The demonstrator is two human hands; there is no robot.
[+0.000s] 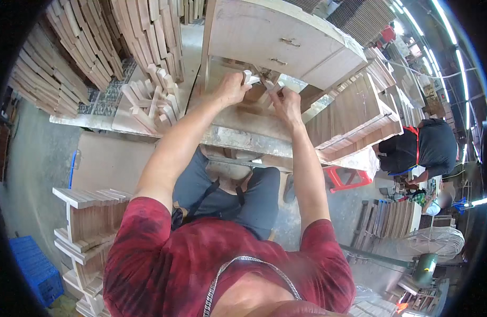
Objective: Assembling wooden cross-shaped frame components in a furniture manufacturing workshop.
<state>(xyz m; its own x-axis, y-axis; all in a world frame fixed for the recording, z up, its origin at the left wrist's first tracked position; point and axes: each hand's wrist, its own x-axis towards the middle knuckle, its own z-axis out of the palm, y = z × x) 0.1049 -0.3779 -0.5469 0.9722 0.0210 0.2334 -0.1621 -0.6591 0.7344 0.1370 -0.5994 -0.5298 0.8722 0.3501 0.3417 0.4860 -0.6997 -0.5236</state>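
Note:
Over the workbench (254, 140), both my arms reach forward to an opening below a pale wooden panel (275, 37). My left hand (233, 89) is closed, with a small pale wooden piece (249, 79) at its fingertips. Just to its right, my right hand (286, 107) pinches another pale wooden piece (270, 84). The two pieces point toward each other; whether they touch or join, I cannot tell. Behind the hands, the inside of the opening is partly shadowed.
Short wooden pieces (154, 100) lie piled left of my arm, before tall stacks of boards (148, 31). A wooden drawer-like box (344, 116) stands right. A red stool (350, 178) is below it. Another person (436, 145) bends at the far right. A blue crate (34, 269) sits lower left.

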